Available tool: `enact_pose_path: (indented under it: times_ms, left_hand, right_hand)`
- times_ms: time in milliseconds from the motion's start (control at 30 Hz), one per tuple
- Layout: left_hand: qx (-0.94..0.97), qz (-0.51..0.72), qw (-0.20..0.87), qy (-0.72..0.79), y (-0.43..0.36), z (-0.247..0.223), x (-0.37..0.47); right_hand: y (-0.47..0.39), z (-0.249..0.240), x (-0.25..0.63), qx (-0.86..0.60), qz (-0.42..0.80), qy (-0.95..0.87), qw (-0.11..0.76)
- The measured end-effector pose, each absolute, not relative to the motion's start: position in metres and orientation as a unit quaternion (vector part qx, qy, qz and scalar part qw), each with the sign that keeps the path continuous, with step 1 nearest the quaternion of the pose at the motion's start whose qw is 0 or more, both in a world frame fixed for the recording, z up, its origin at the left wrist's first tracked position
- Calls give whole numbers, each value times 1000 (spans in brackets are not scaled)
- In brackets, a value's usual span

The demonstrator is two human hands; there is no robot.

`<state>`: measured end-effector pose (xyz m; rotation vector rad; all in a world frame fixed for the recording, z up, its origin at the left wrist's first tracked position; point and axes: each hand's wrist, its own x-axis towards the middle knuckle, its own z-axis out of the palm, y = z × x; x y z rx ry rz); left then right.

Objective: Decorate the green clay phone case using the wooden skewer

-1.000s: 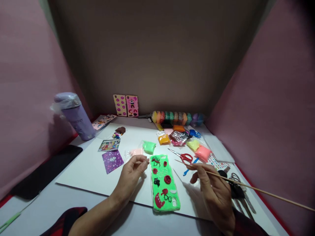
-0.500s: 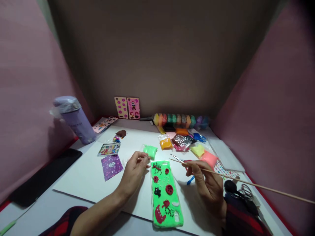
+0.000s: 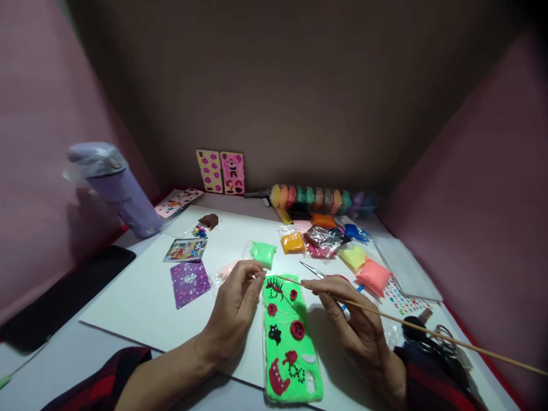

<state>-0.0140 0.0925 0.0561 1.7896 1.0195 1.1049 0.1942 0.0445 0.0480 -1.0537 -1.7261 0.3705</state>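
A green clay-covered phone case (image 3: 287, 339) lies on the white board, decorated with red and black clay shapes, dotted black rings and small white pieces. My right hand (image 3: 357, 325) is over its right side, fingers closed around a long thin wooden stick (image 3: 449, 338). The stick's tip reaches the case's upper end, close to my left fingertips. At the upper left edge of the case, my left hand (image 3: 235, 305) is closed in a pinch; whatever is between its fingertips is too small to name. Beyond the hands lies a packet of green clay (image 3: 262, 253).
Scissors (image 3: 314, 270) lie partly under my right hand. Clay packets (image 3: 293, 242), gem stickers (image 3: 406, 298) and a long pack of coloured clay (image 3: 319, 197) are to the right and back. At left are a purple card (image 3: 190, 282), brown clay (image 3: 209, 220) and a lilac bottle (image 3: 124, 194).
My right hand has brought the stick's tip leftward, from beside the case to over its upper end near my left fingertips. The view has shifted slightly; the left hand stays pinched.
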Motion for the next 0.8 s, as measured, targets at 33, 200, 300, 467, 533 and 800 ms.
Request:
enact_pose_path:
  times_ms: [33,200,300,467,533,800]
  left_hand:
    - [706,433,390,402,92,56,-14]
    - [712,421,388,406,91,56,-15]
    - [712,420,394,402,90,55,-15]
    - [708,419,401,402,91,54,-14]
    - [709,417,404,400,91,55,-14]
    - [711,415,406,397,92,55,-15]
  right_hand:
    - [45,48,194,-443,159,-716,517]
    - [47,46,194,-460,182,-697,519]
    - [47,44,194,-458,186,-700,516]
    - [48,43,194,-460,186,-700,513]
    - [49,42,194,-463,186,-699,513]
    - [48,45,191,-515,235,-638,521]
